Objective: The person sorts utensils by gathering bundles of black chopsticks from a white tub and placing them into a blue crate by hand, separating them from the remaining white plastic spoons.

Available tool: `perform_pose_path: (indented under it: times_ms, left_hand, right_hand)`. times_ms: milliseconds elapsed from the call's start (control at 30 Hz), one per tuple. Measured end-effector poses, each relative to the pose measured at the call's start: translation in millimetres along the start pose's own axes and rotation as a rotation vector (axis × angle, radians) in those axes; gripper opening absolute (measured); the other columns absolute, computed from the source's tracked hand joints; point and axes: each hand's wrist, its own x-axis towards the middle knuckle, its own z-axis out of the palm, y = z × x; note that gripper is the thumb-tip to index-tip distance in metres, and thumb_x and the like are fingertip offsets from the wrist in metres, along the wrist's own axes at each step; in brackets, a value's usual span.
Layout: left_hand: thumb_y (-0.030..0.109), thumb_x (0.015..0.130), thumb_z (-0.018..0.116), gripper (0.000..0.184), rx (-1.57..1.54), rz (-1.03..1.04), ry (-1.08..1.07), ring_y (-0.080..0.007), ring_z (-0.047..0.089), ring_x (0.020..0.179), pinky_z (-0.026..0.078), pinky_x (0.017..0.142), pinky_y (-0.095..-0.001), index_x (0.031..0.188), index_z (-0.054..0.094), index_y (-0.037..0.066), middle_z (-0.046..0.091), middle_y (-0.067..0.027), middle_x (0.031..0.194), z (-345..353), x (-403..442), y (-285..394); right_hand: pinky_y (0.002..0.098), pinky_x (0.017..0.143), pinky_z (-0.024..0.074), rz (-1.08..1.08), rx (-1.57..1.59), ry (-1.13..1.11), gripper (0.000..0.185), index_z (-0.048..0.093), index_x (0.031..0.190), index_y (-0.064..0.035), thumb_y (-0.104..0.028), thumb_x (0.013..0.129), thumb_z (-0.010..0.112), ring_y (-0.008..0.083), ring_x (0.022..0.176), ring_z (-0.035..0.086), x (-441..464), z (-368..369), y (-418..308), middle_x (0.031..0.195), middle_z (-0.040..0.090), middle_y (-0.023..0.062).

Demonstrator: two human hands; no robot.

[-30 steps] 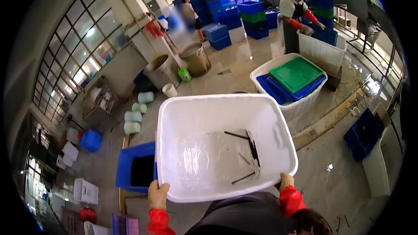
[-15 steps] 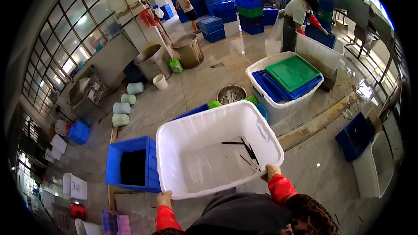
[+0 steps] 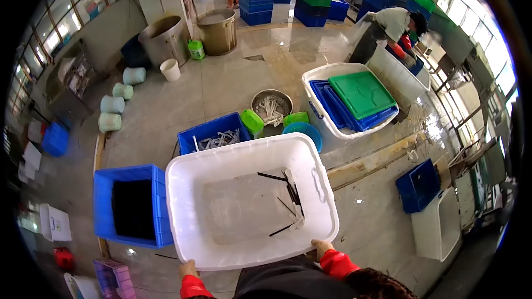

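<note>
A large white plastic tub is held in front of my body, tilted so that its inside shows. My left hand is closed round its near left corner. Gripping the near right part of the same rim is my right hand. Both wrists have red sleeves. Inside the tub, toward the right, lie several thin black sticks and a few white spoon-shaped pieces. My fingers are partly hidden under the rim.
Left of the tub stands a blue crate with dark contents. Beyond it are a blue crate of white pieces, a metal bowl and a turquoise basket. A white bin with lids stands right; a person bends behind it.
The tub has shifted left and slightly lower in view, with both hands still on it. More black and white pieces show inside. The blue crate behind is more visible. The person bends lower.
</note>
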Motion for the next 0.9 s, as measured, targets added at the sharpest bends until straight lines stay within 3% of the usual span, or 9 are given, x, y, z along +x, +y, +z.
perform_pose_path:
  times_ms: [67, 133, 300, 367, 433, 467, 533, 700, 900]
  left_hand:
    - [0.012, 0.063, 0.051, 0.033, 0.013, 0.051, 0.061, -0.0232, 0.055, 0.061, 0.043, 0.050, -0.0332, 0.092, 0.053, -0.004, 0.057, -0.0148, 0.078, -1.7, 9.6, 7.5]
    - [0.013, 0.063, 0.051, 0.033, 0.135, -0.009, 0.067, -0.0225, 0.055, 0.060, 0.042, 0.050, -0.0323, 0.091, 0.053, -0.003, 0.057, -0.0140, 0.077, -0.2, 4.6, 29.7]
    - [0.015, 0.064, 0.049, 0.032, 0.180, 0.030, 0.085, -0.0254, 0.055, 0.061, 0.042, 0.055, -0.0340, 0.089, 0.055, -0.003, 0.059, -0.0142, 0.075, 10.1, 5.3, 57.9]
    - [0.017, 0.066, 0.050, 0.037, 0.443, 0.165, 0.140, -0.0297, 0.055, 0.082, 0.041, 0.071, -0.0345, 0.097, 0.053, -0.002, 0.057, -0.0173, 0.090, 16.8, 21.5, 56.2]
    - [0.020, 0.071, 0.050, 0.041, 0.681, 0.200, 0.483, -0.0312, 0.044, 0.101, 0.034, 0.086, -0.0343, 0.105, 0.048, -0.002, 0.049, -0.0189, 0.107, 38.4, 22.1, 54.7]
    - [0.023, 0.074, 0.051, 0.043, 0.636, 0.403, 0.451, -0.0302, 0.039, 0.107, 0.031, 0.090, -0.0335, 0.108, 0.045, -0.002, 0.043, -0.0194, 0.114, 49.2, 32.0, 55.4]
    - [0.019, 0.075, 0.053, 0.040, 0.528, 0.676, 0.480, -0.0306, 0.043, 0.103, 0.033, 0.088, -0.0349, 0.107, 0.046, -0.002, 0.045, -0.0194, 0.111, 74.1, 37.7, 69.4]
    - [0.016, 0.075, 0.056, 0.031, 0.005, 0.600, -0.093, -0.0105, 0.048, 0.084, 0.039, 0.074, -0.0220, 0.101, 0.051, 0.001, 0.053, -0.0051, 0.094, 148.3, 70.1, 57.5]
    - [0.019, 0.077, 0.051, 0.023, 0.078, -0.149, -0.449, -0.0107, 0.045, 0.063, 0.038, 0.053, -0.0205, 0.089, 0.053, -0.001, 0.049, -0.0022, 0.073, 276.3, 91.2, 25.8]
  right_hand:
    - [0.0439, 0.065, 0.0476, 0.022, 0.010, -0.068, 0.035, 0.042, 0.100, 0.0031, -0.018, 0.074, 0.051, 0.0331, 0.082, 0.054, -28.9, 13.3, -20.5, 0.091, 0.053, 0.0213]
    - [0.0440, 0.066, 0.0474, 0.772, 0.534, 0.401, 0.039, 0.040, 0.102, 0.0040, -0.020, 0.074, 0.052, 0.0341, 0.082, 0.054, -33.5, 42.2, -195.1, 0.095, 0.050, 0.0229]
    - [0.0392, 0.064, 0.0483, 0.890, 0.450, 0.260, 0.034, 0.045, 0.097, 0.0041, -0.021, 0.074, 0.050, 0.0299, 0.076, 0.056, -27.5, 34.7, -211.7, 0.091, 0.052, 0.0232]
    - [0.0366, 0.066, 0.0464, 0.910, 0.102, 0.051, 0.026, 0.050, 0.094, -0.0002, -0.016, 0.074, 0.047, 0.0285, 0.078, 0.055, -21.1, 25.0, -215.0, 0.094, 0.054, 0.0197]
    - [0.0325, 0.063, 0.0457, 0.370, -0.965, -0.490, 0.021, 0.058, 0.081, -0.0069, -0.021, 0.074, 0.044, 0.0242, 0.072, 0.057, -1.5, 17.0, -181.9, 0.079, 0.059, 0.0144]
    - [0.0327, 0.065, 0.0443, -0.004, -1.164, -0.382, 0.028, 0.059, 0.074, -0.0099, -0.030, 0.074, 0.040, 0.0258, 0.071, 0.056, 7.7, 8.9, -165.3, 0.074, 0.059, 0.0125]
    - [0.0343, 0.067, 0.0429, 0.357, -0.653, 0.054, 0.036, 0.057, 0.080, -0.0050, -0.037, 0.075, 0.041, 0.0279, 0.073, 0.056, 28.5, 6.7, -219.8, 0.071, 0.058, 0.0140]
    - [0.0297, 0.064, 0.0437, 0.373, -0.660, 0.265, 0.028, 0.060, 0.086, -0.0091, -0.027, 0.073, 0.043, 0.0244, 0.065, 0.057, 117.9, 10.8, -197.9, 0.069, 0.059, 0.0116]
    - [0.0314, 0.081, 0.0379, 0.422, -0.665, 0.280, 0.038, 0.052, 0.099, -0.0011, -0.019, 0.066, 0.045, 0.0302, 0.093, 0.050, 249.8, 11.0, -106.3, 0.097, 0.054, 0.0191]
